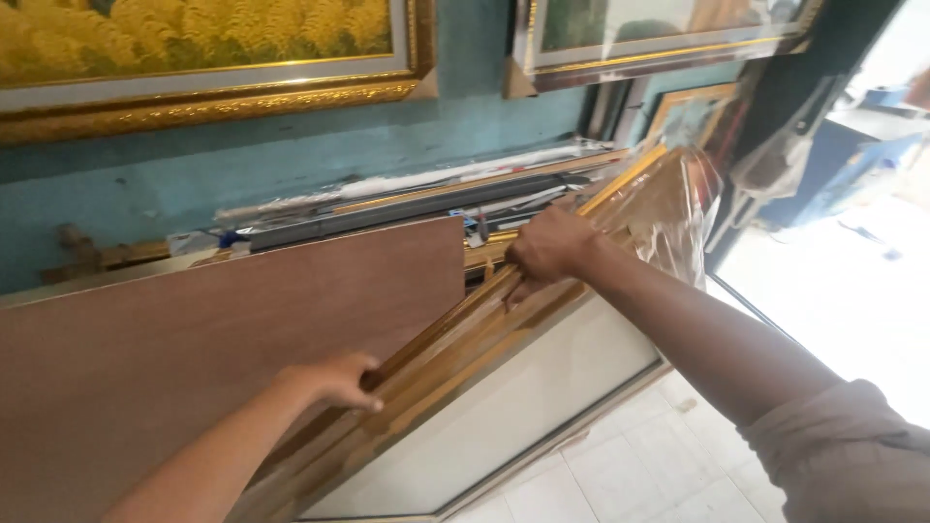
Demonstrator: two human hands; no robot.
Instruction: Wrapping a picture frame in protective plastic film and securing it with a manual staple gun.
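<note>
The left hand (334, 380) is closing around the lower stretch of a bundle of long gold and brown frame mouldings (455, 334), with the fingers curling over the top edge and the thumb hidden behind the wood. The right hand (550, 246) is gripping the same bundle further up, its fist wrapping tightly around the sticks where they are crossing the edge of the brown board (194, 329). The bundle is running diagonally between the two hands, from the lower left up to the upper right, and its far end is sticking out past the right hand, where a clear plastic wrap (678, 208) is covering the tips. Both hands are touching the mouldings, well apart from each other along the length.

The brown board is leaning flat just behind and to the left of the bundle. A white panel (504, 397) with a thin frame is lying below the mouldings, close under them. More long strips and rolled sheets (417, 194) are resting on a ledge against the teal wall (291, 160). Gold-framed pictures (203, 68) are hanging above. The tiled floor (659, 465) is showing at the lower right.
</note>
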